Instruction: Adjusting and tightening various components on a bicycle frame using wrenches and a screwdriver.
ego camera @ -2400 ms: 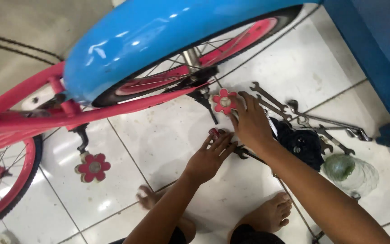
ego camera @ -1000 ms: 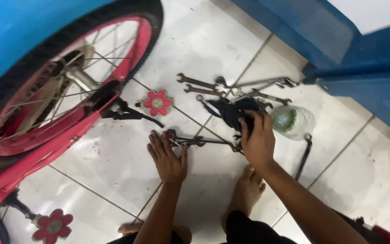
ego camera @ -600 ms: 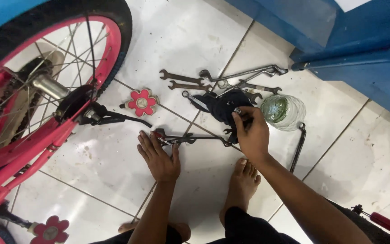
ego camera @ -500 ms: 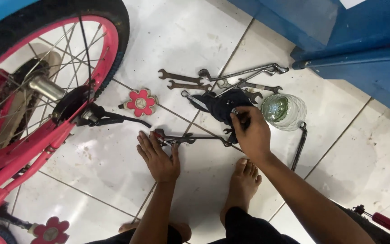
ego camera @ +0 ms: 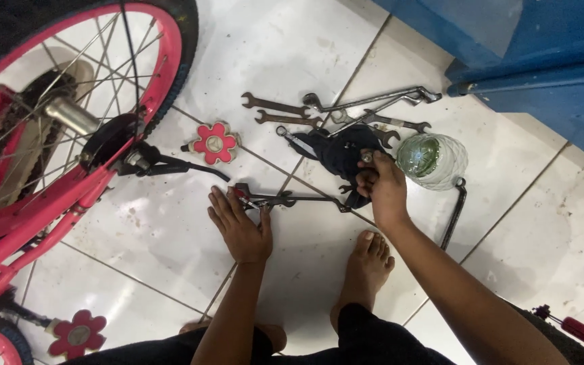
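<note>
1. Since the frame half a second back, little has moved: both hands stay on the same spots on the floor, and the view has only slid slightly.
2. Far left: pink bike wheel with black tyre, spokes and hub, lying over the white tile floor. A black crank arm sticks out from it towards the centre.
3. Pink flower-shaped pedal lies just right of the wheel; a second flower pedal sits bottom left.
4. Left hand rests flat on the tile, fingers spread, fingertips touching the red-handled end of the pliers lying there.
5. Bare foot sits between the two forearms.
6. Wrenches lie in a loose pile above the hands.
7. Right hand is pinched on a small metal part, over the black cloth.
8. Clear glass jar lies on its side just right of that hand.
</note>
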